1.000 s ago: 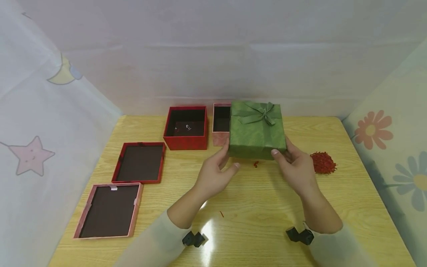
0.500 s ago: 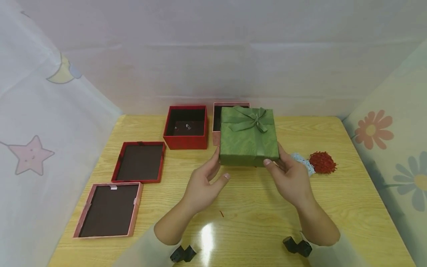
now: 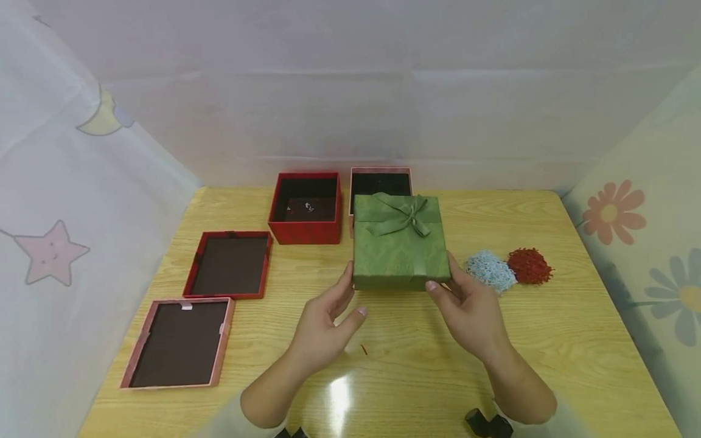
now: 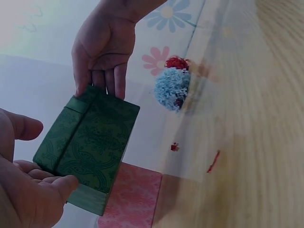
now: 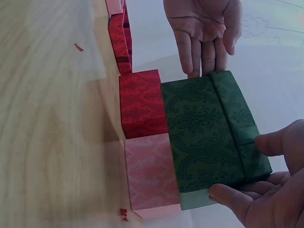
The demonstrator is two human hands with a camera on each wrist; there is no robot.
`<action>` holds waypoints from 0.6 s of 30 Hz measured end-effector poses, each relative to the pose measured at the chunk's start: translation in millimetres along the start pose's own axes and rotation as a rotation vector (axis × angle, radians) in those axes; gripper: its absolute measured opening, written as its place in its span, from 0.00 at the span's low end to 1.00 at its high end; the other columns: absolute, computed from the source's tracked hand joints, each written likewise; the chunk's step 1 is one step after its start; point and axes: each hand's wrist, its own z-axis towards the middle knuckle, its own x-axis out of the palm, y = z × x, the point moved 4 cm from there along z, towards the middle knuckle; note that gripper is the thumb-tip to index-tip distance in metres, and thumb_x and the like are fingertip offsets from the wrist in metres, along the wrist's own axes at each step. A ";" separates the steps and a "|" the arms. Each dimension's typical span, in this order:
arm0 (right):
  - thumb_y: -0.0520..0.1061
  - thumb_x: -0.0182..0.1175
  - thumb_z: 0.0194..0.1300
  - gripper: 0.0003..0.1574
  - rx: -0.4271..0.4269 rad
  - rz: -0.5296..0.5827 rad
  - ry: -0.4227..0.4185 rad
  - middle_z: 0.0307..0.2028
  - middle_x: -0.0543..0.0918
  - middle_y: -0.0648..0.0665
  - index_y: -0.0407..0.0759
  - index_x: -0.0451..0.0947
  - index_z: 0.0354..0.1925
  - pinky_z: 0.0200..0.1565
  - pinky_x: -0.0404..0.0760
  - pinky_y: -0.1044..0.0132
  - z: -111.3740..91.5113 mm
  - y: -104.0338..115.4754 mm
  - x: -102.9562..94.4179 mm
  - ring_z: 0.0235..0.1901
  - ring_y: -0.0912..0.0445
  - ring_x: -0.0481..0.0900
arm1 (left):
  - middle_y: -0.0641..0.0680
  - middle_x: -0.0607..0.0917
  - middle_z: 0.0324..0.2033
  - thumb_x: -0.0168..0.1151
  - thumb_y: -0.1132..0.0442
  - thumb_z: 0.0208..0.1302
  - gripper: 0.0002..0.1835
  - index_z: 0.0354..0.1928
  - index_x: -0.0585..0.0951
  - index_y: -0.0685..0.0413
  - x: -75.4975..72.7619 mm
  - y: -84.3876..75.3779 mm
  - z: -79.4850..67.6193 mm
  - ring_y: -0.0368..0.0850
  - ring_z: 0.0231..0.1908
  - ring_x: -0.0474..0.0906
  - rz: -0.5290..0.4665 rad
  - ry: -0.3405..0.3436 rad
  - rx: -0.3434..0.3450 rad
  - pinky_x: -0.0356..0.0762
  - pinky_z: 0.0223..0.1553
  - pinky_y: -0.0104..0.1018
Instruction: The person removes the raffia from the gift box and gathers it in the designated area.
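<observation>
A green patterned gift box [image 3: 402,249] with a ribbon bow on top is held above the table, between both hands. My left hand [image 3: 323,328] supports its left side with fairly straight fingers, the thumb standing apart from the box. At the front right corner my right hand [image 3: 473,313] grips it, thumb on the front face and fingers at the side and underneath. In the right wrist view the green box [image 5: 209,128] shows a patterned face, with the left hand's fingertips touching its far edge. Behind it a pink box [image 3: 380,182] is partly covered.
An open red box [image 3: 303,233] stands at the back. Two lids lie upturned at left, one red [image 3: 230,267] and one pink [image 3: 177,344]. Shredded paper lies at right in a light blue pile [image 3: 490,271] and a red pile [image 3: 530,266]. A red shred [image 3: 364,350] lies near the front.
Both hands have brought the green box nearer to me and slightly left. The pink box behind and the light blue paper pile have come into fuller view.
</observation>
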 end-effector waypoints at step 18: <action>0.50 0.66 0.74 0.45 0.177 -0.021 0.058 0.69 0.72 0.33 0.37 0.59 0.78 0.53 0.83 0.64 -21.8 -44.4 12.5 0.63 0.43 0.78 | 0.55 0.61 0.77 0.66 0.63 0.72 0.40 0.81 0.59 0.51 14.2 45.9 -15.9 0.64 0.71 0.65 -0.035 0.040 -0.108 0.66 0.70 0.45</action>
